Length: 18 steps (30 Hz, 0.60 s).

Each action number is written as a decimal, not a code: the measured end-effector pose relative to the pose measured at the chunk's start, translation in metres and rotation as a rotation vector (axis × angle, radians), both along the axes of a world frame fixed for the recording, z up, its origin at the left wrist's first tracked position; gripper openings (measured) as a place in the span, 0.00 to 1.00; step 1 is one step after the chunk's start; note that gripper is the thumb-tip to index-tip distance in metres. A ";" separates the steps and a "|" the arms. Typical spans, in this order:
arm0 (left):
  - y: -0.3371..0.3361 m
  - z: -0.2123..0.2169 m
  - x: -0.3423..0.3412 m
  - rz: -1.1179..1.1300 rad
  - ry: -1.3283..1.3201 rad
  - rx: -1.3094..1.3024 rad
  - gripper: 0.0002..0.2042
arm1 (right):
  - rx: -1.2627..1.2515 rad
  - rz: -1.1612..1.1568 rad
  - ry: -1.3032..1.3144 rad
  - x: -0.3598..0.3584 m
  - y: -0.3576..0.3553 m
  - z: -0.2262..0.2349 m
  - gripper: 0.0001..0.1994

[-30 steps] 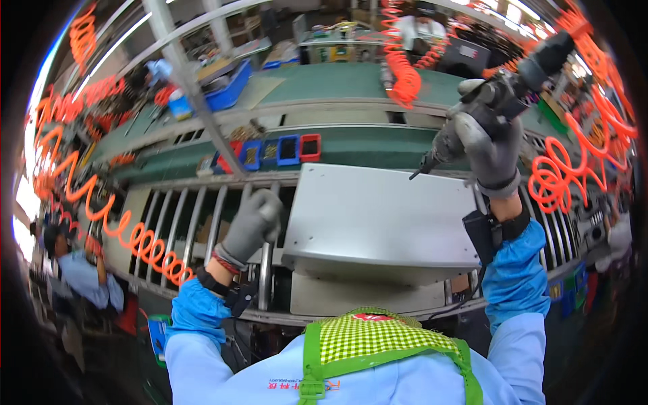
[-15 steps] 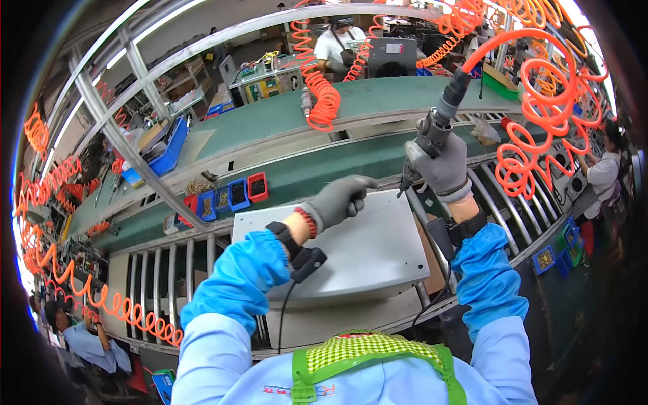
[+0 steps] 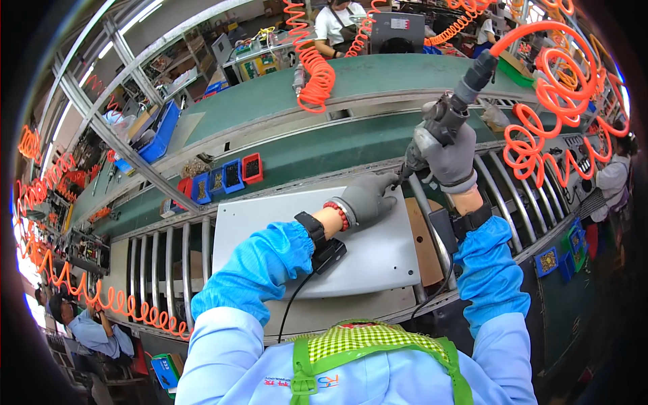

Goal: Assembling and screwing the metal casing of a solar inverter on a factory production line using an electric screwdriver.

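Driver (image 3: 448, 116) tight in right fingers (image 3: 425, 143), left fingers (image 3: 379, 182), hold unclear, at bare panel's (image 3: 370, 253) far edge

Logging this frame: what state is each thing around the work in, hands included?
Right hand: gloved, closed around the power tool.
Power tool: held, tip near the box's far right corner; contact unclear.
Left hand: gloved, fingers bent beside the tip; whether pinching anything is unclear.
Metal box: flat face up, above the rollers.
Orange hose: looped, joined to the tool.
Red bin: open, holding dark small parts.
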State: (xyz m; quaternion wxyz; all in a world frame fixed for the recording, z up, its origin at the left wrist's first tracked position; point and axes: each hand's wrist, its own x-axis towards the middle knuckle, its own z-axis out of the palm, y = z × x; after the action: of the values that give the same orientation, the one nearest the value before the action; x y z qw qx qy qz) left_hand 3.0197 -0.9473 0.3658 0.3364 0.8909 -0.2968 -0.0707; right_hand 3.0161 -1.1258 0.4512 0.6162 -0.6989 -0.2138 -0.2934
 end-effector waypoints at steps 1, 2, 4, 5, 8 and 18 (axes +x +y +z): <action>0.000 -0.002 0.000 0.005 0.000 -0.003 0.22 | 0.062 0.053 0.049 0.001 0.000 -0.004 0.16; 0.000 -0.005 -0.001 0.000 -0.024 -0.032 0.22 | 0.058 0.057 0.049 0.002 -0.001 -0.005 0.16; 0.001 -0.006 -0.001 0.001 -0.044 -0.063 0.22 | 0.067 0.071 0.054 0.004 0.000 -0.007 0.16; 0.001 -0.005 0.001 -0.009 -0.044 -0.026 0.22 | 0.062 0.073 0.056 0.004 0.000 -0.006 0.16; 0.000 -0.011 0.007 -0.028 -0.029 0.026 0.22 | -0.054 0.032 0.020 0.002 0.004 -0.008 0.16; 0.001 -0.008 0.022 -0.044 0.136 0.038 0.22 | -0.224 -0.183 0.059 0.007 0.017 0.004 0.19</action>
State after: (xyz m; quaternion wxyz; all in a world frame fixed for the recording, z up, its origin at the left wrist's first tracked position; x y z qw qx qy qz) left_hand 3.0414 -0.9464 0.3575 0.3373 0.8835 -0.2913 -0.1442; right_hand 3.0229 -1.1083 0.4551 0.5111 -0.7881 -0.1623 -0.3023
